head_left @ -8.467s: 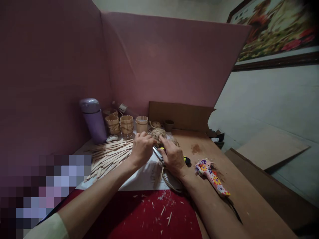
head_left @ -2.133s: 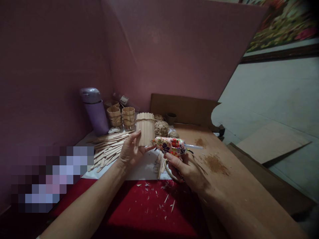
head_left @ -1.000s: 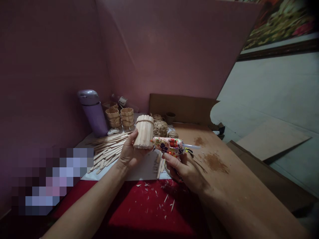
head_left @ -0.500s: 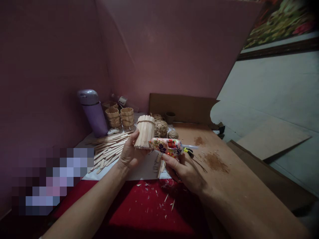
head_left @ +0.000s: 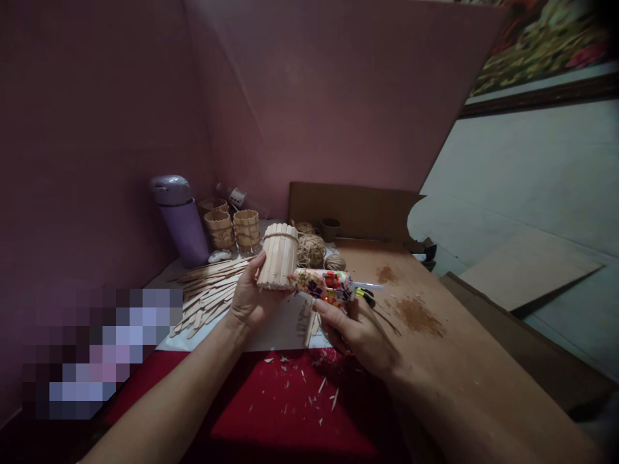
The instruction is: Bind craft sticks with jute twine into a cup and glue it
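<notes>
My left hand [head_left: 251, 296] is wrapped round a small cup of pale wooden sticks [head_left: 278, 254] with a twine band near its top. A flower-patterned glue gun [head_left: 322, 283] is gripped in my right hand [head_left: 351, 325], its tip at the cup's lower right side. From the gun's back end sticks out a clear glue stick [head_left: 368, 285]. Loose flat wooden sticks [head_left: 213, 290] lie on white paper left of my left hand. Behind the cup are balls of twine [head_left: 312, 250].
A purple bottle [head_left: 181, 229] stands at the back left beside several twine-banded stick cups [head_left: 247, 230]. Brown powder [head_left: 418, 316] lies on the board [head_left: 464, 361] at the right. Wood scraps [head_left: 322, 385] dot the red cloth [head_left: 271, 412]. Cardboard [head_left: 353, 209] stands at the back.
The cup in my left hand has shifted slightly left and tilted a little. The glue gun has hardly moved, and both hands keep their hold.
</notes>
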The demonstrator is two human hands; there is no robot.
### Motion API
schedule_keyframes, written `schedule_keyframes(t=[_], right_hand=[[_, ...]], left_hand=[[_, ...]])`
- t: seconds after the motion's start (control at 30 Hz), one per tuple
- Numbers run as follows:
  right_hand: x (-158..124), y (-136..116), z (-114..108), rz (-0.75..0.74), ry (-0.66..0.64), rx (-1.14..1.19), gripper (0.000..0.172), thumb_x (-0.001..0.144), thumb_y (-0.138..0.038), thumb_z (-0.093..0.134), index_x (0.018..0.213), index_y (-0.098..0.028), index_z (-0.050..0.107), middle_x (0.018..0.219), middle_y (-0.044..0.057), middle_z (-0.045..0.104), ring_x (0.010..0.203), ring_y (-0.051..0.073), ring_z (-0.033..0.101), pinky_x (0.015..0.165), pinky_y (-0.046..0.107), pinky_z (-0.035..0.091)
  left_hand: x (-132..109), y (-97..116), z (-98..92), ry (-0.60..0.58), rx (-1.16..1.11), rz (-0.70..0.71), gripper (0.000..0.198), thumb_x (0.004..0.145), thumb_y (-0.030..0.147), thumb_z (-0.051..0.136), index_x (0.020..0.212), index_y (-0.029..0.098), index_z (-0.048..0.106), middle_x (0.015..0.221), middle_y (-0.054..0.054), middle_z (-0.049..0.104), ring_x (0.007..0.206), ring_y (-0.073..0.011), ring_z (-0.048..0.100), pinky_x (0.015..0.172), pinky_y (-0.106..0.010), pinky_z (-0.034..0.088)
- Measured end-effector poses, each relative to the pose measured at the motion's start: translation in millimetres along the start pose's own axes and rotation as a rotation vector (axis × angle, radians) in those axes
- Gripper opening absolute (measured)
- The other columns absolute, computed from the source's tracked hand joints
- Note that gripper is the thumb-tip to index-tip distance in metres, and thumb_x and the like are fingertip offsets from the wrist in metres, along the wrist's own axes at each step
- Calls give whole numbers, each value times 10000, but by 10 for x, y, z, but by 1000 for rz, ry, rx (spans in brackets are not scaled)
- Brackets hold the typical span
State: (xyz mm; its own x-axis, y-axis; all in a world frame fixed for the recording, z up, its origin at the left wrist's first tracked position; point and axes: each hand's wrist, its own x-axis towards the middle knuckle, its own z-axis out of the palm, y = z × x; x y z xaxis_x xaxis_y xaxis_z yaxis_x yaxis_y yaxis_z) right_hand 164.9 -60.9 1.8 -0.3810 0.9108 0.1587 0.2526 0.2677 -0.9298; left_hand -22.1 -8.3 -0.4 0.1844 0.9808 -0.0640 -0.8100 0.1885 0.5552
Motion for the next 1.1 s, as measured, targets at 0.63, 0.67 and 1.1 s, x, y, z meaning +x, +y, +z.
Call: schedule_keyframes(t=[0.63,0.67,1.1], right_hand=[[2,-2,-26,14,-17,-24,534,915,-553,416,529,-185,438,460,-20,409,466,93,350,485,268,255],[0,0,-24,15,-15,-16,528,915,-551,421,535,-185,439,461,-21,413,468,92,351,485,267,256],[-7,6,1,2,29,-37,504,915,-527,439,547,-182,445,466,-23,422,474,91,372,492,260,272]], left_hand=[[62,13,-96,-54,-19,-11,412,844,368,526,1123,78,616,968,-160,719,837,-246,682,773,-366,546],[62,14,-97,-55,-19,-14,424,843,372,524,1129,72,614,971,-166,718,836,-249,682,766,-367,547],[66,12,-83,-70,-11,-18,460,836,372,511,1148,51,616,957,-178,720,820,-255,684,751,-374,548]])
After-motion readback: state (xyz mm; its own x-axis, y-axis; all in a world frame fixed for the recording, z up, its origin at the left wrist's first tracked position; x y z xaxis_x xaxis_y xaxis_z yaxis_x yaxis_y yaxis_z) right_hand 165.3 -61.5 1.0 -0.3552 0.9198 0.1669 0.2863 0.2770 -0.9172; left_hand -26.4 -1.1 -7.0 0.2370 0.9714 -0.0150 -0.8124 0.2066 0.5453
